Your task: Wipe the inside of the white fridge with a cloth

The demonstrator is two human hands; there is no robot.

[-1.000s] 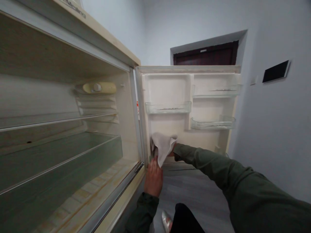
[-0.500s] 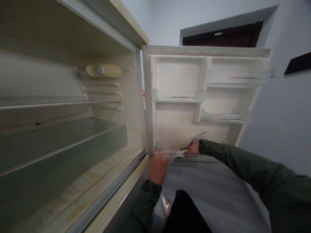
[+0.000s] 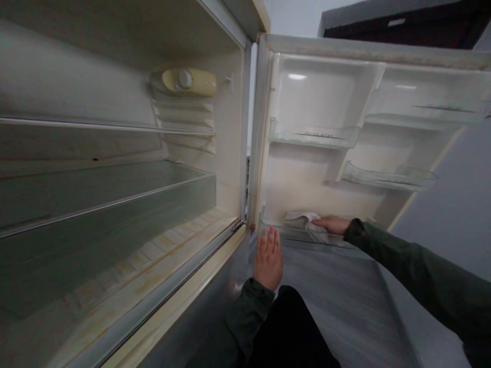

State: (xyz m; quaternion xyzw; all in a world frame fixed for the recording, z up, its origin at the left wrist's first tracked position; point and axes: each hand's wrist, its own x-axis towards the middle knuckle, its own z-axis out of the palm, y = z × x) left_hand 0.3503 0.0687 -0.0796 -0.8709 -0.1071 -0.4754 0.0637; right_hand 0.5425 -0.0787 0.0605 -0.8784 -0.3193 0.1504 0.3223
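Note:
My right hand (image 3: 333, 225) is closed on a whitish cloth (image 3: 303, 220) in the bottom shelf (image 3: 295, 235) of the open fridge door (image 3: 299, 179). The cloth lies crumpled against the shelf's inside. Near the left end of that shelf, my left hand (image 3: 269, 258) is held with its fingers stretched out and nothing in it. Its fingertips are at the shelf's front edge; whether they touch it I cannot tell.
The fridge interior (image 3: 230, 184) fills the left, with a glass shelf (image 3: 115, 128) and a greenish drawer (image 3: 153, 220). Clear door racks (image 3: 314, 137) are above my hands. Grey floor (image 3: 330, 286) shows below.
The view has shifted, with the fridge door looking larger. My right hand and the cloth have moved further from my left hand along the bottom door shelf. The cloth is more bunched.

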